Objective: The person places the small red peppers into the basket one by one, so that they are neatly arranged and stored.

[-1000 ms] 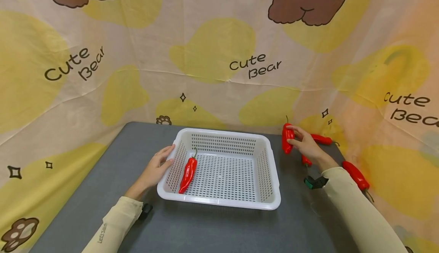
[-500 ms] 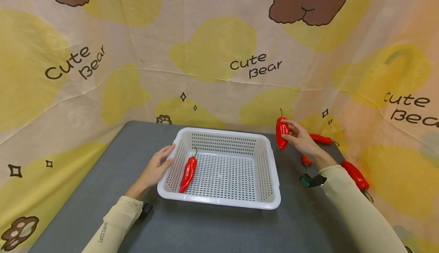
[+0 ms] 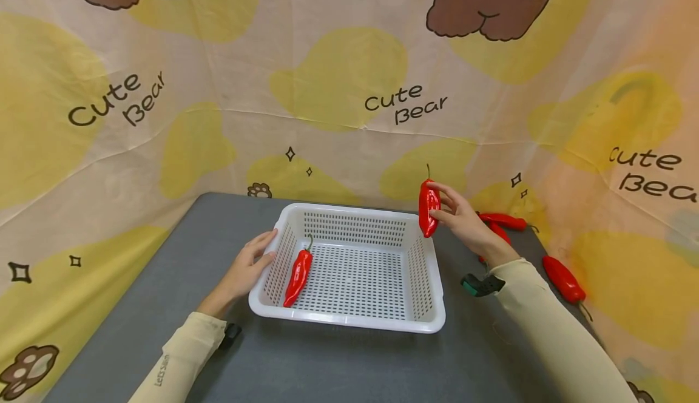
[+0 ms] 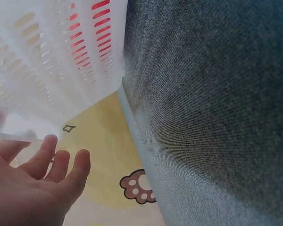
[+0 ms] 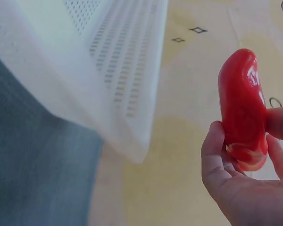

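A white perforated plastic basket (image 3: 349, 324) stands on the grey table. Inside it, along the left side, lies a red chili pepper (image 3: 298, 277) with its green stem pointing away. My left hand (image 3: 248, 267) holds the basket's left rim; in the left wrist view, fingers (image 4: 47, 150) reach under the rim and the blurred thumb is on its other side. Over the back right corner, my right hand (image 3: 459, 221) pinches a second red chili pepper (image 3: 429, 209), held upright, stem up. The right wrist view shows this pepper (image 5: 243, 103) between thumb and fingers, apart from the basket.
More red chili peppers lie on the table at the right: one (image 3: 505, 221) near the back corner, another (image 3: 498, 231) partly hidden by my right hand, and a third (image 3: 565, 278) by the right edge. Patterned cloth (image 3: 327, 87) rises behind and beside the grey table (image 3: 306, 366).
My right hand has carried its pepper leftward and slightly up, from beyond the basket's right side to above its back right corner. My left hand and the basket stay in place.
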### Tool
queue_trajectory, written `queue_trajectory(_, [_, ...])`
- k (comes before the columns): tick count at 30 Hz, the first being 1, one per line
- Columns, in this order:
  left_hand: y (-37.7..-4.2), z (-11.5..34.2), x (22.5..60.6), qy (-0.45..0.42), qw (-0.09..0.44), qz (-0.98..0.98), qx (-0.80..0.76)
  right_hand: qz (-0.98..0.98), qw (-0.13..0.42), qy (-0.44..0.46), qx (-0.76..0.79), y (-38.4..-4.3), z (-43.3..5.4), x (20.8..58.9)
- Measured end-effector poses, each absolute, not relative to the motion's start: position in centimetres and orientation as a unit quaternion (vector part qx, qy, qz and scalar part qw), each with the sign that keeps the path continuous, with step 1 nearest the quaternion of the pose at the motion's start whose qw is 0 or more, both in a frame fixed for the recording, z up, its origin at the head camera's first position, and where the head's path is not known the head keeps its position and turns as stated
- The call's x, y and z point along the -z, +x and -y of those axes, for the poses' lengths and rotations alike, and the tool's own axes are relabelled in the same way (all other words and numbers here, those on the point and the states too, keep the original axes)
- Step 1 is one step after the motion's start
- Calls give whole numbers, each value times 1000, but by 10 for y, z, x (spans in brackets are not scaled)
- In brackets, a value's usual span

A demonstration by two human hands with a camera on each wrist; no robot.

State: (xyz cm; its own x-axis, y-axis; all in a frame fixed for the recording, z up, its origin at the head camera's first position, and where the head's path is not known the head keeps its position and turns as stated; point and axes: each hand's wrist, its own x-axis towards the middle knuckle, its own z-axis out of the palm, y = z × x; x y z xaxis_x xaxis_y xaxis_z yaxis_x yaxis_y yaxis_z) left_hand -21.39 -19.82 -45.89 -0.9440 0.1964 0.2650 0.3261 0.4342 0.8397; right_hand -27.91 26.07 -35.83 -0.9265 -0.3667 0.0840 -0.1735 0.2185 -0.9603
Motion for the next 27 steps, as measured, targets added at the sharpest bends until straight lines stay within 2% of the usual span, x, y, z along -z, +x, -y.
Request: queue_trajectory(27, [-217, 198, 464, -169, 77, 849, 494, -765, 86, -208, 603, -287, -197, 352])
